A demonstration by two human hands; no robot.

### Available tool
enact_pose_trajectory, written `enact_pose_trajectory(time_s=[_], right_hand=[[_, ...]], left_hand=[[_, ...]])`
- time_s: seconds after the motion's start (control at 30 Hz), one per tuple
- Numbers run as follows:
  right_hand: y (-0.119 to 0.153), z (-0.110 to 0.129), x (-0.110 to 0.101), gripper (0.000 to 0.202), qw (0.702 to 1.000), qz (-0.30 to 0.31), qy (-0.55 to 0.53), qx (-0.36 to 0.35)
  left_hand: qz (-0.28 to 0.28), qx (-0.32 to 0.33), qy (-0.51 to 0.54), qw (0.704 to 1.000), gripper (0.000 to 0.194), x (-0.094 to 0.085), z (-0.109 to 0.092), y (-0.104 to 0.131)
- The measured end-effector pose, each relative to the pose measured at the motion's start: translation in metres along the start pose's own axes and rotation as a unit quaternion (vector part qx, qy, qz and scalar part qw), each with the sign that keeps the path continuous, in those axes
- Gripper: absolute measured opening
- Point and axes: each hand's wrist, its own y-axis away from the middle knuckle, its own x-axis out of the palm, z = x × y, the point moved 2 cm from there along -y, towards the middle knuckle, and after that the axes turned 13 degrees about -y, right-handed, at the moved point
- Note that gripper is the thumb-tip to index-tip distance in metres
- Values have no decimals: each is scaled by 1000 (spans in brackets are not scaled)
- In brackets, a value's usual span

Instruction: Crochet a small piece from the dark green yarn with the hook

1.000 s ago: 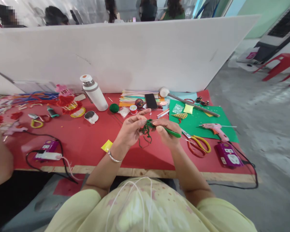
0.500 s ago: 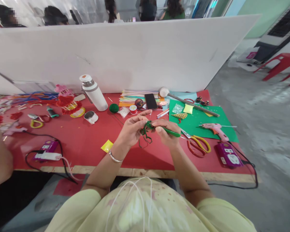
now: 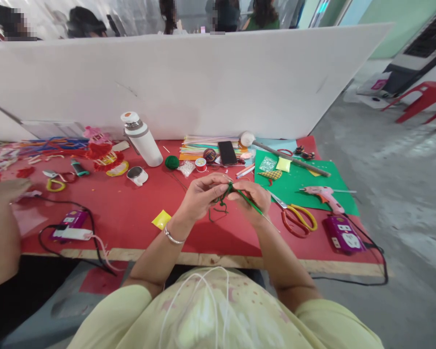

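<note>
Pinched between the thumb and fingers of my left hand (image 3: 205, 194) is a small piece of dark green crocheted yarn (image 3: 223, 194), with loose ends dangling below it. My right hand (image 3: 252, 198) is closed around a slim green crochet hook (image 3: 252, 203), right against the yarn. From the hook's lower right end a thin pale line runs toward my wrist; I cannot tell what it is. A green yarn ball (image 3: 172, 162) rests beyond my left hand, a strand trailing from it toward me. Scissors (image 3: 300, 219) with red and yellow handles lie just right of my right hand.
A white flask (image 3: 143, 143) and a metal cup (image 3: 137, 176) stand at left. The green sheet (image 3: 334, 177) at right bears a pink glue gun (image 3: 325, 195), near a purple power box (image 3: 343, 233). At far left is a co-worker's arm (image 3: 2, 232). A white board (image 3: 203, 87) closes the back.
The hook has turned in my right hand, so its wide green handle now shows as a thin strip. My hands have shifted slightly right. The co-worker's hand has moved over the table at left.
</note>
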Motion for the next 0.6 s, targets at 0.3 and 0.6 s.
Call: enact_pose_trajectory(time_s=[0.3,0.6], right_hand=[[2,-8,-3,25,997,-54,30,35],[-9,13,3,9,998,38,-48,29]], left_hand=[[-36,19,-14,999,26,0,2,0],[-9,2,43,999,28,-6,3,-8]])
